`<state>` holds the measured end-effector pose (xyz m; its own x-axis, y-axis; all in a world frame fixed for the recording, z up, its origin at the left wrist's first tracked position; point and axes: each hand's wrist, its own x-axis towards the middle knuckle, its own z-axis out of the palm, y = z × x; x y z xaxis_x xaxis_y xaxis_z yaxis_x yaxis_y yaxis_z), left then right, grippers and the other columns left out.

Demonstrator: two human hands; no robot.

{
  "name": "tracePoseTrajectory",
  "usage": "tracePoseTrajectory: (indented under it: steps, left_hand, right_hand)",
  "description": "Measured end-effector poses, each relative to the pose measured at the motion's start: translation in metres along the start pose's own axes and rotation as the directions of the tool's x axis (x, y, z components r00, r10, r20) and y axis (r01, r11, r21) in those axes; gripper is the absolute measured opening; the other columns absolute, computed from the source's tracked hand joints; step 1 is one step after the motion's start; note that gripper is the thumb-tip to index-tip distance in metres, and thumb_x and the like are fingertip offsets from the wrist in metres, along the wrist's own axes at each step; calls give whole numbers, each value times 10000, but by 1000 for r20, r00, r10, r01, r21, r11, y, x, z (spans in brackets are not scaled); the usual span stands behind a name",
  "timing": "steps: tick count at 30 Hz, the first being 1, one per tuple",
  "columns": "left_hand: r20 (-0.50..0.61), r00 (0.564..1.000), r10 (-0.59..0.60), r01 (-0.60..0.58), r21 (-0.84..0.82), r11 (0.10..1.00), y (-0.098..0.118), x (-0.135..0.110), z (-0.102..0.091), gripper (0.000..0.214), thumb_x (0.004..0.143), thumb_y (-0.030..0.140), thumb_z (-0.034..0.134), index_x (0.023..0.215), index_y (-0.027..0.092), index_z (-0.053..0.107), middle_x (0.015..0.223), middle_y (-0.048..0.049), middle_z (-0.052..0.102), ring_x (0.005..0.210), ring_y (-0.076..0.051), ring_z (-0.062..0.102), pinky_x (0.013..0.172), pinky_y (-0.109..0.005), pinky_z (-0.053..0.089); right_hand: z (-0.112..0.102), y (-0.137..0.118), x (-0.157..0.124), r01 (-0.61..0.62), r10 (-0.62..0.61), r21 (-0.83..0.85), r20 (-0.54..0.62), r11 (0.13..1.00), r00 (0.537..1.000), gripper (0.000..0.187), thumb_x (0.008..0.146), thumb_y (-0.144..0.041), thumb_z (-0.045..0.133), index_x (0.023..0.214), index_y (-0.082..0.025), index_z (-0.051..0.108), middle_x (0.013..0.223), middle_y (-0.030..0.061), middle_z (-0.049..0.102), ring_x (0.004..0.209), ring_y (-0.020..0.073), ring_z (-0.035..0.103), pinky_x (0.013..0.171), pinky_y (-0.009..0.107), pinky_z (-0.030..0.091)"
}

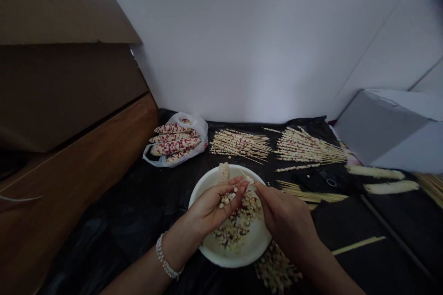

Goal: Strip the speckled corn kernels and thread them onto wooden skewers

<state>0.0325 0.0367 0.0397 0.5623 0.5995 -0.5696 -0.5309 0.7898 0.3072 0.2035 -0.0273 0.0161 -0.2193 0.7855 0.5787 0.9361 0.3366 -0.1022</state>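
My left hand (204, 209) is cupped palm up over a white bowl (232, 260), with loose corn kernels (226, 199) resting in it. Its fingertips meet those of my right hand (289, 214), which is closed in a pinch on a thin wooden skewer (247, 177); pale kernels sit near the skewer's tip. Most of the skewer is hidden behind my right hand. Inside the bowl lie many loose kernels (231, 234), cream and dark red. A partly stripped corn cob (224, 173) leans at the bowl's far rim.
A plastic bag (200, 131) of speckled corn cobs (176, 145) lies behind the bowl. Kernel-threaded skewers form two piles, one central (238, 143), one right (304, 145). Bare skewers (311, 192) and two stripped cobs (391, 187) lie right. Cardboard (69, 87) stands left.
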Motion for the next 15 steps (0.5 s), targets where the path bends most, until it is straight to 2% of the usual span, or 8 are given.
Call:
tracePoseTrajectory:
  steps: [7,12,15]
  left_hand:
    - [-11,1000,7,-8,-52,999,-2,3,-3,85,841,91,576,893,63,637,841,-95,648,671,-80,623,631,-153,538]
    - [84,995,52,-55,28,998,-1,2,-5,83,795,159,668,861,110,658,633,19,543,472,-12,473,421,-89,406]
    - [64,994,85,-89,70,994,-1,0,-5,108,782,135,675,888,120,682,714,-15,607,557,-30,543,499,-100,453]
  right_hand:
    - [-6,0,1,-19,18,50,11,999,1000,329,857,-152,433,1121,-174,630,930,75,718,698,156,663,630,271,505]
    - [-11,-1,1,-12,11,94,15,995,1000,329,869,-158,409,1105,-176,638,932,77,717,697,157,665,636,280,515]
    - [-13,-1,2,-11,9,104,25,995,1000,341,864,-152,403,1108,-182,639,922,75,718,695,157,668,621,276,514]
